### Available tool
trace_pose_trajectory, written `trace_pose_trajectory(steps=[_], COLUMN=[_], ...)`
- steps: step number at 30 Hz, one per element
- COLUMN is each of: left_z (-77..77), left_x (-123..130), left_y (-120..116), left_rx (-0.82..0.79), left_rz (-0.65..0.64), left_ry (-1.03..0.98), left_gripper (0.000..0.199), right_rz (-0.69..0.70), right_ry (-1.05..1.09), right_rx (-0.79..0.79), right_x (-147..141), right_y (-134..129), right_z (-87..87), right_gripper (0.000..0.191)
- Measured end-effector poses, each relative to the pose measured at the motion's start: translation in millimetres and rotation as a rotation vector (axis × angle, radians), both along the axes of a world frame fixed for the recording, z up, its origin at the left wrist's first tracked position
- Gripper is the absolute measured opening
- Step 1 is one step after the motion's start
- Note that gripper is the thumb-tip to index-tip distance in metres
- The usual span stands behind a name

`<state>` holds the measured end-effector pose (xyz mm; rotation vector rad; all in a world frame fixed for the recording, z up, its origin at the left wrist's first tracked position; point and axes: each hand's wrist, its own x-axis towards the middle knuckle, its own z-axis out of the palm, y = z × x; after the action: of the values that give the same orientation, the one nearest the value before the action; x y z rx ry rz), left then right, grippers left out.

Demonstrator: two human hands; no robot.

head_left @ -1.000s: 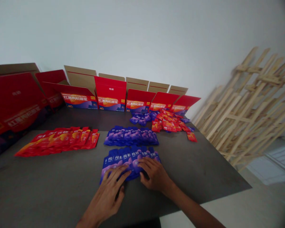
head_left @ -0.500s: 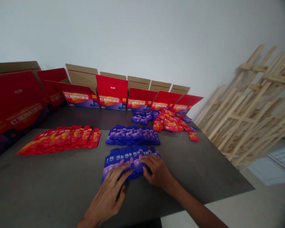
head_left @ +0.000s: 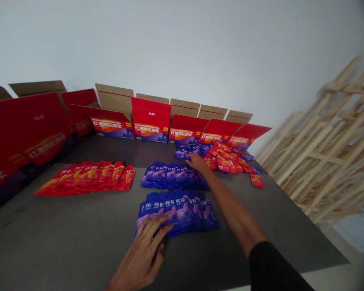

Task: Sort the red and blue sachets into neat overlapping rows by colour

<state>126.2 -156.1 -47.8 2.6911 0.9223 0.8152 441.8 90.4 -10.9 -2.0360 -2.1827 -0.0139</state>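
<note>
My left hand (head_left: 145, 246) lies with fingers spread on the lower left of the front row of blue-purple sachets (head_left: 182, 212), which overlap like a fan. Farther off, my right hand (head_left: 196, 161) reaches over the second row of blue sachets (head_left: 162, 173). Its fingertips are at the loose pile of blue sachets (head_left: 182, 151); whether they grip one cannot be made out. Right beside that hand lies a heap of red sachets (head_left: 227, 157).
An overlapping row of red sachets (head_left: 87, 178) lies at left on the grey table (head_left: 79, 230). Open red cartons (head_left: 151, 121) line the wall, with a larger red carton (head_left: 27, 137) at far left. Wooden frames (head_left: 330, 141) lean beyond the table's right edge.
My right hand has left the front row and stretched forward to the loose blue pile. My left hand stays on the front row. The view has shifted slightly left.
</note>
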Motion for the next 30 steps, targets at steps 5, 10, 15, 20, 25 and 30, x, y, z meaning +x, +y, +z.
trace_pose_trajectory(steps=[5, 10, 15, 20, 25, 30], left_z=[2.9, 2.2, 1.2, 2.4, 2.8, 1.1], left_x=[0, 0, 0, 0, 0, -2], left_y=[-2, -3, -3, -1, 1, 4], left_rx=[-0.038, -0.064, -0.066, -0.051, -0.018, 0.021], left_rz=[0.014, 0.002, 0.01, 0.011, 0.01, 0.046], left_ry=[0.017, 0.007, 0.017, -0.004, -0.026, -0.083], left_gripper=[0.062, 0.06, 0.061, 0.056, 0.052, 0.047], right_rz=[-0.016, -0.027, -0.083, -0.16, -0.222, -0.046], right_ry=[-0.081, -0.121, -0.11, -0.053, -0.002, 0.102], right_rx=[-0.081, -0.094, -0.056, 0.092, 0.275, 0.644], right_x=[4, 14, 19, 32, 56, 43], right_y=[20, 27, 21, 4, -44, -139], right_z=[-11.0, -13.3, -10.1, 14.8, 45.1, 38.1], right_gripper=[0.032, 0.036, 0.032, 0.041, 0.046, 0.036])
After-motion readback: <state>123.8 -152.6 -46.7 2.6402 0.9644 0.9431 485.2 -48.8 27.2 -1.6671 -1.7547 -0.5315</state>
